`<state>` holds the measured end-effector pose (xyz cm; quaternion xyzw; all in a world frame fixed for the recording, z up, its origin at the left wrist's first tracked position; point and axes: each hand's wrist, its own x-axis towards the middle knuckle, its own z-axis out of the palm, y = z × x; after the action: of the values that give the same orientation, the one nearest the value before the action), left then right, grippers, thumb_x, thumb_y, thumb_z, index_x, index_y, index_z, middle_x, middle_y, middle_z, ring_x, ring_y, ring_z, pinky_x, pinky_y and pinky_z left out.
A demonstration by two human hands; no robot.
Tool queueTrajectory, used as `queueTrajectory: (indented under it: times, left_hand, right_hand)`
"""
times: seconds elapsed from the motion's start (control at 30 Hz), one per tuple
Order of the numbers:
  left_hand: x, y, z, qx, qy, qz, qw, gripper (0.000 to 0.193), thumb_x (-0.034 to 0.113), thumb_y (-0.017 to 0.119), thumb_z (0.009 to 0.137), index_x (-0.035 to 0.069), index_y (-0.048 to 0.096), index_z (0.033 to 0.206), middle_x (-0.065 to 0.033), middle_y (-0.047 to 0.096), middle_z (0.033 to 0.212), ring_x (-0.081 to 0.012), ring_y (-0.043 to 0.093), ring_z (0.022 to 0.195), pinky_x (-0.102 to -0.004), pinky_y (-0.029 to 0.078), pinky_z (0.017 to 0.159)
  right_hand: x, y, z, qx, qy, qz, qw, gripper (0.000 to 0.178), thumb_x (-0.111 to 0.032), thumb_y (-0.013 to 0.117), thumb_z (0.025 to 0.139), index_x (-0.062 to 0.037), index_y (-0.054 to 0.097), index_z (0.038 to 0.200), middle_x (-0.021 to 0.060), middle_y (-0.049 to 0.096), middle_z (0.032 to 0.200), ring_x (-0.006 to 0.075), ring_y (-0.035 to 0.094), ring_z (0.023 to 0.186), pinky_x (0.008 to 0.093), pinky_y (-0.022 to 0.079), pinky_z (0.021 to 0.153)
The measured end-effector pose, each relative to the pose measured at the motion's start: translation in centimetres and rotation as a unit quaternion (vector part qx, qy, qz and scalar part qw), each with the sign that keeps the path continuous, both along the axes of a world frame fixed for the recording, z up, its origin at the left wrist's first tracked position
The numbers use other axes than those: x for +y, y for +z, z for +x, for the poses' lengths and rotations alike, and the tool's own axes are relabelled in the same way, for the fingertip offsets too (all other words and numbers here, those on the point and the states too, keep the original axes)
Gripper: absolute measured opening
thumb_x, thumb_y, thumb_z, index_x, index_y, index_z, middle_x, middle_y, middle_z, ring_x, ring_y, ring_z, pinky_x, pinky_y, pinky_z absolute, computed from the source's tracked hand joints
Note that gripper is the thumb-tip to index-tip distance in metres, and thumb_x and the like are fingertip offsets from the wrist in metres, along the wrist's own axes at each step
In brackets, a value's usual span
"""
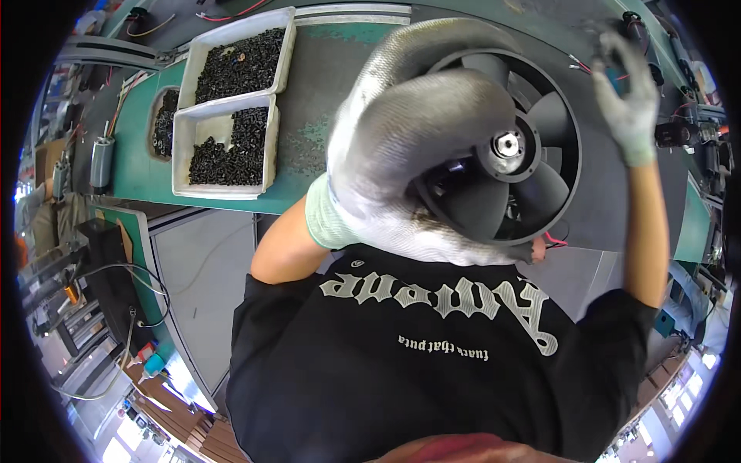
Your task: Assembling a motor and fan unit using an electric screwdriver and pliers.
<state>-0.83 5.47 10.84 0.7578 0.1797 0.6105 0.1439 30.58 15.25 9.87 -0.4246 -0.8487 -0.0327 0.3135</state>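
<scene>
A black axial fan [557, 116] with a round housing and a metal shaft end at its hub is lifted close to me, above the bench. My left hand [409, 147], in a whitish knitted glove with dark smudges, is closed around the fan's left side. Its fingers reach over the front of the fan and partly cover the blades. My right hand [631, 100], also gloved, is stretched out to the far right, apart from the fan. Its fingers are smeared by motion, near a small teal and dark object I cannot make out.
Two white trays [181, 150] of small black parts stand on the left of the green and dark bench [305, 139]. A silver cylinder [101, 162] with wires stands farther left. Red wires and dark cylindrical items lie along the far right edge.
</scene>
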Motion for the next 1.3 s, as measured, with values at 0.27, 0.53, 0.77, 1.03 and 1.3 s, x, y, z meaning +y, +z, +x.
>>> queueTrajectory:
  times: [0.27, 0.53, 0.77, 1.03, 1.3]
  left_hand:
    - [0.5, -0.6, -0.1, -0.060, -0.065, -0.083, 0.993, 0.099, 0.036, 0.095, 0.053, -0.005, 0.043, 0.126, -0.0288, 0.055, 0.118, -0.0373, 0.059, 0.108, -0.0435, 0.052, 0.088]
    - [-4.7, -0.9, 1.0, 0.072, 0.106, -0.091, 0.988, 0.050, 0.015, 0.077, 0.066, 0.000, 0.059, 0.111, -0.0200, 0.058, 0.114, -0.0377, 0.058, 0.101, -0.0444, 0.048, 0.088]
    - [-12.3, -9.8, -7.9, 0.110, 0.237, -0.220, 0.940, 0.014, 0.002, 0.067, 0.073, 0.002, 0.064, 0.086, -0.0117, 0.066, 0.086, -0.0287, 0.064, 0.078, -0.0377, 0.050, 0.071]
    - [-11.2, -10.0, -8.2, 0.108, 0.309, -0.235, 0.915, 0.016, 0.013, 0.074, 0.068, 0.006, 0.064, 0.079, -0.0069, 0.065, 0.080, -0.0235, 0.061, 0.065, -0.0346, 0.048, 0.059]
    - [-8.6, -10.5, -8.2, 0.169, 0.331, -0.209, 0.905, 0.018, 0.011, 0.076, 0.065, 0.005, 0.065, 0.078, -0.0077, 0.065, 0.080, -0.0225, 0.061, 0.064, -0.0338, 0.050, 0.056]
  right_hand:
    - [-10.7, -4.9, -8.2, 0.197, 0.075, -0.273, 0.939, 0.077, -0.029, 0.080, 0.070, -0.0018, 0.047, 0.133, 0.0208, 0.048, 0.135, 0.0340, 0.045, 0.127, 0.0433, 0.038, 0.107]
    - [-3.9, -8.1, -11.1, 0.519, 0.074, -0.373, 0.766, 0.043, -0.033, 0.067, 0.085, 0.0016, 0.059, 0.109, 0.0092, 0.064, 0.093, 0.0165, 0.062, 0.076, 0.0317, 0.051, 0.073]
    - [24.7, -4.7, -2.5, -0.086, -0.177, -0.261, 0.945, 0.047, -0.032, 0.046, 0.097, -0.0075, 0.050, 0.136, 0.0234, 0.066, 0.105, 0.0311, 0.066, 0.093, 0.0397, 0.049, 0.086]
    - [21.1, 1.6, -12.1, -0.168, -0.151, -0.163, 0.961, 0.046, -0.039, 0.052, 0.090, -0.0006, 0.061, 0.114, 0.0249, 0.065, 0.105, 0.0378, 0.063, 0.101, 0.0436, 0.046, 0.087]
    - [16.6, -2.8, -44.5, 0.164, 0.287, -0.471, 0.818, 0.042, -0.037, 0.055, 0.095, -0.0062, 0.061, 0.123, 0.0057, 0.067, 0.100, 0.0139, 0.062, 0.080, 0.0285, 0.051, 0.072]
